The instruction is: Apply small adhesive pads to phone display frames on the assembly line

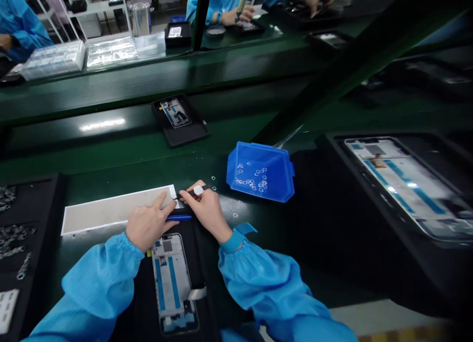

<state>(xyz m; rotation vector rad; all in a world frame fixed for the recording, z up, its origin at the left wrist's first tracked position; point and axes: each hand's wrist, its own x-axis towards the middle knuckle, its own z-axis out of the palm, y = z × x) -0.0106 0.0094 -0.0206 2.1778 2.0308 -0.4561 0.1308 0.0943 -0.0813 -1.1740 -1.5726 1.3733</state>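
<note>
Hands: two, left hand [148,226] and right hand [207,210], both in blue sleeves.
Right grip: thumb and fingertips pinched on one thin black tool [201,189] with a white patch.
Left grip: index fingertip pressed on the right end of one white sheet [111,211]; whether it grasps anything cannot be told.
Tool position: its left end meets the sheet's right corner, just beside the left index finger.
Blue stick [180,217]: one, between both hands, possibly under the left thumb.
Phone frames: three. The near phone frame [173,283] lies below the hands, the belt phone frame [175,113] sits in a black tray [185,135], and the right phone frame [402,184] lies well apart.
Blue tray [269,154]: one, right of the right hand, holding many small rings [254,179].
Loose rings [235,215]: a few on the bench near the tray.
</note>
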